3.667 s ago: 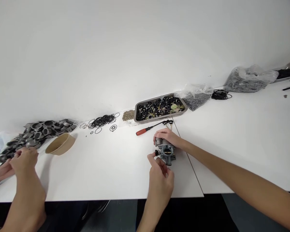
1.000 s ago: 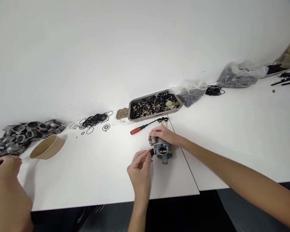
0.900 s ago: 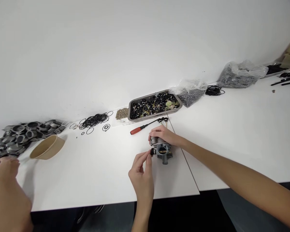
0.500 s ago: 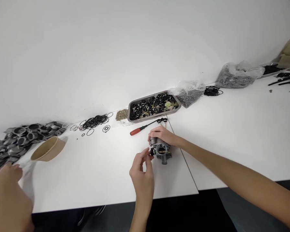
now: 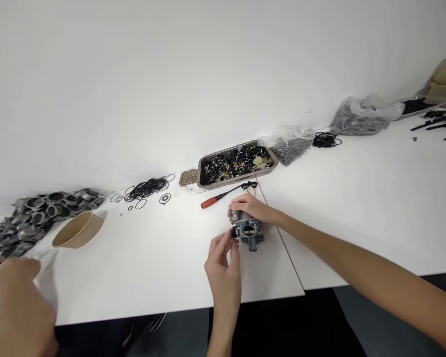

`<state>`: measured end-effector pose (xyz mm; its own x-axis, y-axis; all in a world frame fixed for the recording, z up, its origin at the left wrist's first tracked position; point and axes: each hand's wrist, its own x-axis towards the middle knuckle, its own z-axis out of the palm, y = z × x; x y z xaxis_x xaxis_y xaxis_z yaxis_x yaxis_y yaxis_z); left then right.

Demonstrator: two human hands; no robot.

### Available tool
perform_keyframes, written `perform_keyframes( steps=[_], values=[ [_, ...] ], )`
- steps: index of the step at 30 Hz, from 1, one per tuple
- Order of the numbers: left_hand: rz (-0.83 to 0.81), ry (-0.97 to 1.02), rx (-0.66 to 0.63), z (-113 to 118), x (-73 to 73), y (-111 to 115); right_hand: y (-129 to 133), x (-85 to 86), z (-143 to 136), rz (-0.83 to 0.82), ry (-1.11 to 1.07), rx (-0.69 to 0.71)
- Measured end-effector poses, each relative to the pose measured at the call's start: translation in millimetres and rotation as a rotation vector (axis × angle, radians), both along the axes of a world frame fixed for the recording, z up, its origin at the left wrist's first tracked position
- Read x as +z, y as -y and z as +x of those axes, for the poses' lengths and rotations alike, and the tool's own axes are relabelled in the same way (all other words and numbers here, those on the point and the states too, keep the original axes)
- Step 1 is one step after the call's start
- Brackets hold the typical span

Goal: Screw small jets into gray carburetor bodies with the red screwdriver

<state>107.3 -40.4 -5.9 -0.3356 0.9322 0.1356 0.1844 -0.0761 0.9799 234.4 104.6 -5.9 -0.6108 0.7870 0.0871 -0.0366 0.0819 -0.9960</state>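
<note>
A grey metal carburetor rests on the white table near its front edge, its round bore facing me. My right hand is wrapped over the top and back of it, holding it steady. At the carburetor's left side sits a small black knob. Fingers of my left hand are pinched on that knob, with the thumb lower down. Behind my right hand, a screwdriver with a red handle lies on the table, close to small black-capped parts.
A metal tray of mixed small parts stands at the wall, beside brass pieces and black O-rings. Plastic bags lie right. Left are a tan bowl, grey castings and another person's hand.
My left hand's fingers have shifted slightly right and turned at the black knob. My right hand stays on the carburetor. The other person's hand has moved a little.
</note>
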Motion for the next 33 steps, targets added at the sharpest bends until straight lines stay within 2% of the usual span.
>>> perform_keyframes(
  steps=[9,15,24,26,28,30,33],
  values=[
    [-0.039,0.076,-0.002,-1.4,-0.7,4.4,1.6,3.7,0.5,-0.006,0.006,-0.003],
    [-0.004,0.095,0.005,-2.5,1.0,1.6,1.3,2.5,0.9,-0.019,0.003,0.001],
    [-0.133,0.128,-0.129,-29.9,7.1,-11.0,-1.5,1.3,-0.1,-0.044,0.0,0.038],
    [-0.11,0.062,-0.157,-41.4,13.7,-22.4,-1.7,1.0,0.7,-0.05,0.003,0.047],
    [-0.072,-0.123,-0.178,-56.8,22.6,-42.0,-1.6,0.9,1.7,-0.056,0.006,0.054],
    [-0.052,-0.411,-0.185,-73.8,31.8,-69.0,-1.2,1.6,2.6,-0.063,0.011,0.059],
    [-0.034,-0.575,-0.175,-94.7,38.6,-113.6,-0.6,3.9,3.6,-0.077,0.023,0.064]
  ],
)
